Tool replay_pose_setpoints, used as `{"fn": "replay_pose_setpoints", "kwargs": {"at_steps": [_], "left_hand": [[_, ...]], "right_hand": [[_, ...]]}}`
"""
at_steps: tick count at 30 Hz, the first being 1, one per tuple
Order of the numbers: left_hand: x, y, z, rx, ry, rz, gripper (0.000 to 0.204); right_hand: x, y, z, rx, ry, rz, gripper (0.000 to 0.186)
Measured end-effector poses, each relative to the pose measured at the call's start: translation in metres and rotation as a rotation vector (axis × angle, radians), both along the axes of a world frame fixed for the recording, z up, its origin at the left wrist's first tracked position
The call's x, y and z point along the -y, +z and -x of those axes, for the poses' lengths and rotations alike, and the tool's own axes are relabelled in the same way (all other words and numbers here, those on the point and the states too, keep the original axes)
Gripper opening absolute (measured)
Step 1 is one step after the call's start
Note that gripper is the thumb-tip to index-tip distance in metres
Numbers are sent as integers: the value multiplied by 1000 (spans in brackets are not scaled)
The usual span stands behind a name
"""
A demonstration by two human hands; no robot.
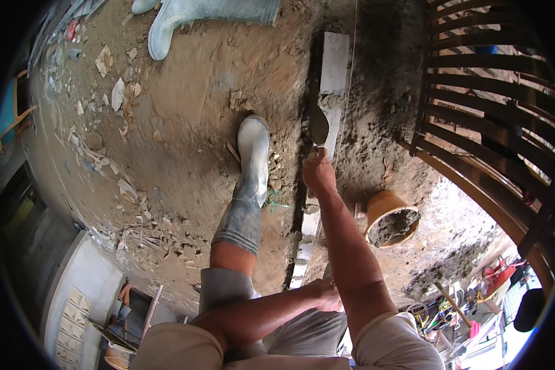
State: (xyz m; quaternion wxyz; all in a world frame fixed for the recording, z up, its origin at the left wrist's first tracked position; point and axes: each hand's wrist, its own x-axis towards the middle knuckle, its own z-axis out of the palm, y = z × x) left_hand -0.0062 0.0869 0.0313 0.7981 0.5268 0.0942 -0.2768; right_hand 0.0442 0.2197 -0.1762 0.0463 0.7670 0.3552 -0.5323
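My right hand [318, 172] is shut on the handle of a trowel, its dark blade [319, 123] lying over a long white strip of masonry [334, 61] in a trench, beside a taut string [352, 55]. My left hand [327, 296] is low in view, crossed toward my right forearm; its fingers look curled, what they hold hidden. My left leg, in a grey rubber boot [253, 145], stands left of the trench. Right of my right forearm sits an orange bucket [382, 203] of grey mortar.
A co-worker's grey boots [209, 15] show at the top. A slatted wooden structure [487, 117] fills the right side. Stones and debris [118, 92] litter the dirt at left. A concrete wall [61, 283] is at lower left, piled tools and clutter [456, 311] at lower right.
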Motion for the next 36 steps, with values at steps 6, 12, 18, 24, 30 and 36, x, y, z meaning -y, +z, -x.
{"fn": "replay_pose_setpoints", "kwargs": {"at_steps": [6,12,18,24,30,36], "left_hand": [[20,-1,-2,-140,-186,4,78],[10,1,-9,-161,-299,28,75],[38,-14,-14,-251,-364,17,76],[58,-28,-14,-269,-353,38,76],[67,-32,-16,-294,-356,45,75],[75,-38,-12,-266,-332,33,75]], "right_hand": [[79,76,-34,-67,-86,-328,45],[218,190,-112,52,-336,-43,43],[372,220,-171,411,-421,137,43],[389,160,-207,535,-326,365,37],[365,133,-214,257,-749,409,31],[322,126,-197,171,-913,295,42]]}}
